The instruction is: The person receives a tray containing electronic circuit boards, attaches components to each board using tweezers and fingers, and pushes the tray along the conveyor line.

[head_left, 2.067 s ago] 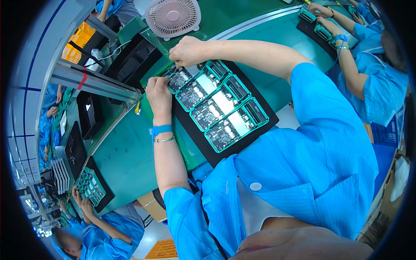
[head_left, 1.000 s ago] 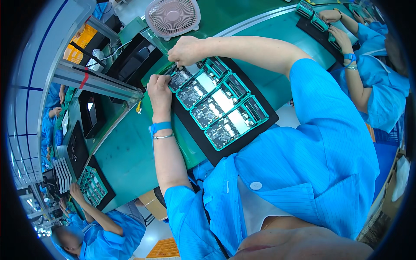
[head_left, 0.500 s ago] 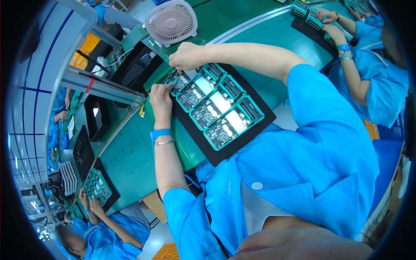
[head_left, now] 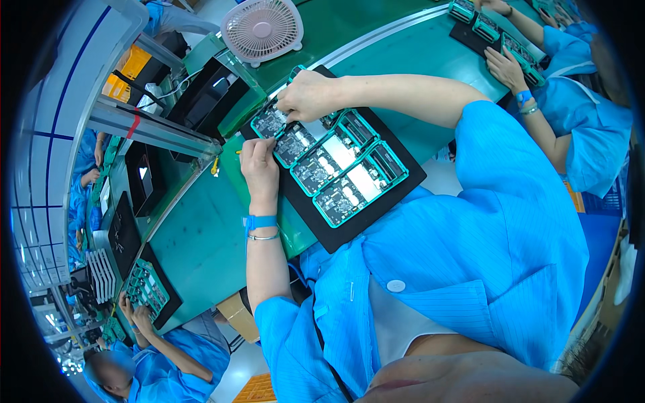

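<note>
On a black mat, several circuit boards in green frames stand in a slanting row, the nearest circuit board closest to my body. My right hand is over the far end of the row, fingers bent and pinched together at the far circuit board. At the row's left edge is my left hand, its fingertips pressed together against the corner of the second circuit board. What either pinch holds is hidden by the fingers. A blue band and a bracelet circle my left wrist.
A pink fan stands beyond the mat. Left of it are a metal post and a black tray on the green bench. Co-workers handle similar boards on a right mat and a left mat.
My right hand has shifted right and toward me, over the far boards. My left hand has moved slightly right and nearer, to the second board's corner. The right co-worker's hands have moved apart.
</note>
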Demonstrator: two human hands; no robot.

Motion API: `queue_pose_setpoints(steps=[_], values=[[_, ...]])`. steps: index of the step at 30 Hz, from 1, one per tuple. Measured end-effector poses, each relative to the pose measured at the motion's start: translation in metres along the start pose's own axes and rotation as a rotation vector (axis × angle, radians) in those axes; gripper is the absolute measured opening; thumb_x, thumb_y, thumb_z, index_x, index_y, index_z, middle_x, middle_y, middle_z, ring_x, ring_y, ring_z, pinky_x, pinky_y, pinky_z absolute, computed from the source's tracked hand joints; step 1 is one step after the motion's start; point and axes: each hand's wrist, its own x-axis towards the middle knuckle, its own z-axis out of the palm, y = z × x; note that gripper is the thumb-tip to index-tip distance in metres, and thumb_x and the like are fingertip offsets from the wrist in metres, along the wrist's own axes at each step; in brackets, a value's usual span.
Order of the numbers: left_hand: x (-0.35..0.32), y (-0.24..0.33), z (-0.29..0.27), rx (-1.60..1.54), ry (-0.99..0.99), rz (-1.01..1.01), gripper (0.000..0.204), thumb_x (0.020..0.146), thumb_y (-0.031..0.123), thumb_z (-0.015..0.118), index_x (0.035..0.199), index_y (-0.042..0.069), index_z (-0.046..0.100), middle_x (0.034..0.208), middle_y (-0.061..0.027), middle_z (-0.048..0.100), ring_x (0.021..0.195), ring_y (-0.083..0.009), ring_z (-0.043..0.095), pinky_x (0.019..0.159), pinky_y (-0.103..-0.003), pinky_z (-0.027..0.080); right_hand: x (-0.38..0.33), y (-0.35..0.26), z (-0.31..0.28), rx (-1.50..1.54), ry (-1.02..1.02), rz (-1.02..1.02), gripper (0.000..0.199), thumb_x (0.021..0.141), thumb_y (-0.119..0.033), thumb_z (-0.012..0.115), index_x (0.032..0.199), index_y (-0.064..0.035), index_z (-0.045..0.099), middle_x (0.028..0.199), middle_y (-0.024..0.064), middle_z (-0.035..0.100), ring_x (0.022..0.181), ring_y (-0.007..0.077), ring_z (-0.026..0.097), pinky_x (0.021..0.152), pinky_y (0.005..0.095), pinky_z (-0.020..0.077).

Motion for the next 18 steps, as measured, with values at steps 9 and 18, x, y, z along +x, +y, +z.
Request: queue_pose_setpoints(steps=[9, 18], values=[[-0.0014, -0.0003, -0.0019, 0.042, -0.017, 0.019, 0.014, 0.082, -0.004, 0.071, 0.091, 0.007, 0.071, 0.089, -0.0079, 0.062, 0.083, -0.0279, 0.060, 0.073, -0.039, 0.049, 0.0011, -0.0017, 0.0031, -0.027, -0.063, -0.005, 0.022, 0.083, -0.029, 0.074, 0.084, -0.0070, 0.070, 0.084, 0.0065, 0.067, 0.075, 0.0302, 0.070, 0.066, 0.0428, 0.0548], [0.0000, -0.0008, -0.0020, 0.070, -0.030, 0.049, 0.014, 0.081, -0.004, 0.071, 0.090, 0.007, 0.071, 0.089, -0.0064, 0.062, 0.083, -0.0270, 0.060, 0.074, -0.038, 0.048, 0.0011, -0.0029, 0.0018, -0.027, -0.087, -0.012, 0.023, 0.084, -0.029, 0.073, 0.089, -0.0066, 0.070, 0.088, 0.0071, 0.068, 0.076, 0.0309, 0.070, 0.065, 0.0432, 0.0550]])
